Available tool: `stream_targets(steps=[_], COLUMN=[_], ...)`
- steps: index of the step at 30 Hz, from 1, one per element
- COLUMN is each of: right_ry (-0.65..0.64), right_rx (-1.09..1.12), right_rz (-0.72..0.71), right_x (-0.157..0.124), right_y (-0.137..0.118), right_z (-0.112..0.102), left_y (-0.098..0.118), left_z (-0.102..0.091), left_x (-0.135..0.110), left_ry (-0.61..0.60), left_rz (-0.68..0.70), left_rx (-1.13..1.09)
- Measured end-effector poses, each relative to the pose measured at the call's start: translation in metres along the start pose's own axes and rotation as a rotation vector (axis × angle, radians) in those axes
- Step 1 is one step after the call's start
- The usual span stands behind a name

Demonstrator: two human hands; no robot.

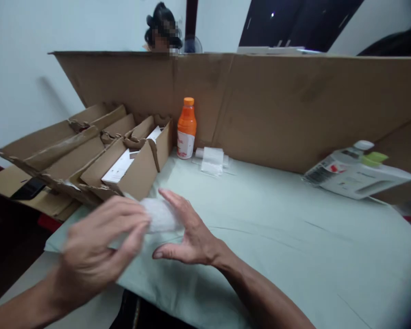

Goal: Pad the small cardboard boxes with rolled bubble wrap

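My left hand (99,246) is blurred by motion at the lower left, its fingers pinched on a small white translucent packet (159,214). My right hand (185,233) lies just right of it with the fingers stretched out, touching the same packet. Both hands hover over the pale green cloth (294,237) covering the table. Behind them stands an open cardboard box (137,173) with a white carton (118,169) inside.
An orange bottle (187,128) stands against a tall cardboard wall (277,100). Clear plastic packets (212,160) lie beside it. A white packaged item (356,176) sits at the right. More open cartons (61,146) stand at left. A person's head (162,29) shows behind the wall.
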State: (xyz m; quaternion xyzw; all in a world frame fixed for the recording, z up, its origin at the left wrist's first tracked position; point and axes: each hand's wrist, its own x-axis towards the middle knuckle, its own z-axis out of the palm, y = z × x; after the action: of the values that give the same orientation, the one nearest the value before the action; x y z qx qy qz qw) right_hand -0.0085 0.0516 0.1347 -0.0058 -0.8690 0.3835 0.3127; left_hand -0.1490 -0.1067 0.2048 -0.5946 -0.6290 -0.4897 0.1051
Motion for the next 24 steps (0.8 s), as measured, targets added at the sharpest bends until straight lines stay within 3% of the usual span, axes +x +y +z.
stream_targets(steps=[2, 5, 9, 11, 14, 16, 19, 22, 24], right_ry=[0.015, 0.044, 0.134, 0.262, 0.454, 0.467, 0.353, 0.247, 0.206], right_rx=[0.013, -0.048, -0.348, -0.573, -0.84, -0.87, -0.787, -0.676, -0.601], right_rz=[-0.008, 0.102, 0.291, 0.345, 0.388, 0.381, 0.357, 0.412, 0.443], right_x=[-0.003, -0.006, 0.008, 0.017, 0.02, 0.011, -0.011, -0.03, -0.032], right_y=[0.006, 0.036, 0.098, 0.128, 0.161, 0.175, 0.188, 0.193, 0.189], right_z=[0.007, -0.006, -0.082, -0.125, -0.161, -0.155, -0.117, -0.076, -0.062], left_y=[-0.004, -0.027, -0.084, -0.121, -0.179, -0.213, -0.247, -0.258, -0.258], left_z=[0.014, 0.006, -0.042, -0.067, -0.092, -0.095, -0.083, -0.071, -0.076], left_x=[0.005, 0.013, 0.034, 0.049, 0.071, 0.081, 0.09, 0.095, 0.096], left_ry=[-0.127, -0.115, 0.013, 0.027, -0.159, -0.376, -0.642, -0.764, -0.785], left_rz=[0.112, 0.002, -0.203, -0.366, -0.66, -0.73, -0.729, -0.732, -0.732], left_rx=[-0.072, -0.046, 0.164, 0.311, 0.545, 0.63, 0.603, 0.584, 0.628])
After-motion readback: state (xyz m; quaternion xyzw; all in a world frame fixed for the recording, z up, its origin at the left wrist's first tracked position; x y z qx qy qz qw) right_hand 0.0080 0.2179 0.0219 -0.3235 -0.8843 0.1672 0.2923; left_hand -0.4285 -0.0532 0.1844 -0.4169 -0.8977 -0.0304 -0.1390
